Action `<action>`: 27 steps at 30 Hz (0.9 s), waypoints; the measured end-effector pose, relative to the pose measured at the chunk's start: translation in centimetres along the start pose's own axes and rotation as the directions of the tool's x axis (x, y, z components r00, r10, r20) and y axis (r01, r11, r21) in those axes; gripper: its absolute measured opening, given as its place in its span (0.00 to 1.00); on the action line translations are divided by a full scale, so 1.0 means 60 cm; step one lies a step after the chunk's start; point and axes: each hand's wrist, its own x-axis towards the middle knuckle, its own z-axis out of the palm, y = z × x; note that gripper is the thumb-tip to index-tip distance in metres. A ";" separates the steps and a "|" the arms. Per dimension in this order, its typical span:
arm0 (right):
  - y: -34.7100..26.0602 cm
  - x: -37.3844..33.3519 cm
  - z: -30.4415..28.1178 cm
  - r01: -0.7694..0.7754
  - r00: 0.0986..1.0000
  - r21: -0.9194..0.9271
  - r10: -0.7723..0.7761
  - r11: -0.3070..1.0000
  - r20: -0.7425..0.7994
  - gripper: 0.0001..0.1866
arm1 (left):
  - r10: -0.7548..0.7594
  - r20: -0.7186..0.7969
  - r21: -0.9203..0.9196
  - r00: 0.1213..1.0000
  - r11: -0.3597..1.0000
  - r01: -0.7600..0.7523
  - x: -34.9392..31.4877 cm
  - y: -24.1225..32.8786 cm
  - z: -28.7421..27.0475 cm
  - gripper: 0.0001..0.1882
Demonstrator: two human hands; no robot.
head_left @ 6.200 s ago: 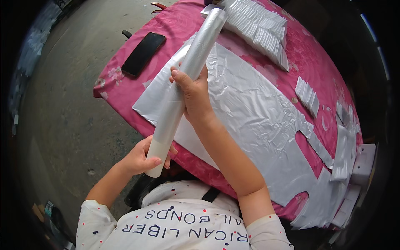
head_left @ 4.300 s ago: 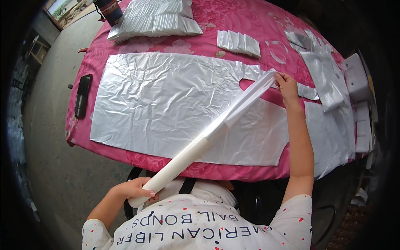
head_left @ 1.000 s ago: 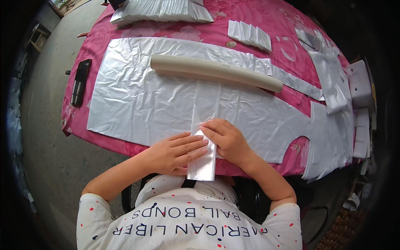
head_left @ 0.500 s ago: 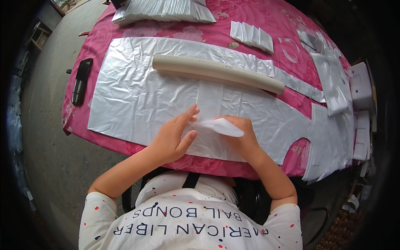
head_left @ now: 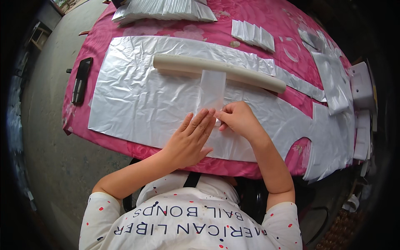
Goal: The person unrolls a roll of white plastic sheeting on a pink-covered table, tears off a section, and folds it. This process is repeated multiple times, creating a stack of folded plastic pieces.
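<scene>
A narrow translucent white plastic strip point(head_left: 212, 87) lies on a large sheet of silvery white plastic point(head_left: 129, 96). Its far end reaches a long beige tube point(head_left: 216, 70) resting across the sheet. My left hand point(head_left: 187, 139) is flat over the strip's near end, fingers stretched out and thumb apart. At that same end my right hand point(head_left: 241, 120) has thumb and forefinger pinched together on the strip's edge, close to the left fingertips. The fingers partly hide the near end.
A pink flowered cloth point(head_left: 139, 150) covers the table. Folded silvery packets point(head_left: 164, 11) are massed at the far left, with a smaller row point(head_left: 253, 35) right of them. A black phone point(head_left: 82, 81) lies at the left; plastic bags point(head_left: 333, 83) and white boxes point(head_left: 361, 89) at the right.
The strip's raised, folded end has come down flat. My left hand has moved right and flattened over it; my right hand has shifted slightly away from me and now pinches its edge.
</scene>
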 end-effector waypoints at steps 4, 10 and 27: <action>0.004 0.003 0.002 0.012 1.000 0.026 -0.012 1.000 -0.005 0.12 | -0.095 0.085 -0.074 0.992 0.992 0.101 0.013 -0.010 0.001 0.43; -0.009 -0.029 0.029 0.069 0.933 -0.561 -0.253 0.825 -0.257 0.17 | -0.103 0.050 -0.094 0.993 0.990 0.107 0.016 -0.019 0.007 0.42; 0.042 0.027 -0.019 0.765 0.420 -0.586 -0.897 0.268 0.138 0.16 | 0.125 -0.151 0.032 0.981 0.992 -0.122 0.041 -0.062 -0.006 0.23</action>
